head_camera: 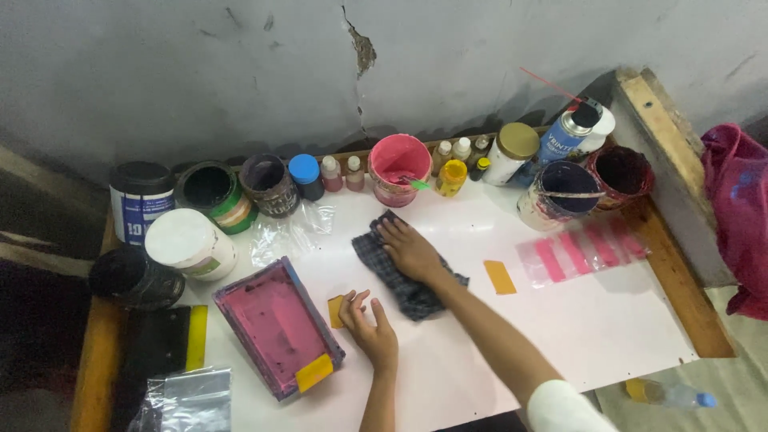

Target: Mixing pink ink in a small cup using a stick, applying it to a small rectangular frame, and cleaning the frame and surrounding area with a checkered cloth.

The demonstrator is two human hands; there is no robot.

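A person works at a white surface [560, 336] set against a cracked grey wall, seen from above.

The right hand [410, 250] lies flat on a dark checked cloth [400, 280] near the middle of the surface, fingers stretched out and close together, palm pressing down. The cloth is crumpled and looks soft, light and limp; it would likely bunch under any push and could be picked up by gathering a fold anywhere along its edge.

The left hand [370, 330] rests just below and left of the cloth, fingers loosely curled, their tips touching a small orange card [335, 311]. The card looks thin, flat and stiff; lying flush on the surface, it would probably need lifting by an edge.

Just left of that hand lies 1 small framed printing screen [278, 326], coated pink, with a yellow tape patch at its near corner. It seems rigid and best held by its frame.

Counted: 1 cloth, 2 orange cards (the second [499, 277] lies right of the cloth), 1 clear plastic sheet with 5 pink stripes [580, 252], and 1 black squeegee with a yellow edge [172, 340].

Along the wall stand about 8 open or lidded paint tubs, among them 1 pink bucket [399, 166], roughly 8 small bottles, and 1 spray can [565, 134]. Some bottles overlap, so that count is uncertain.
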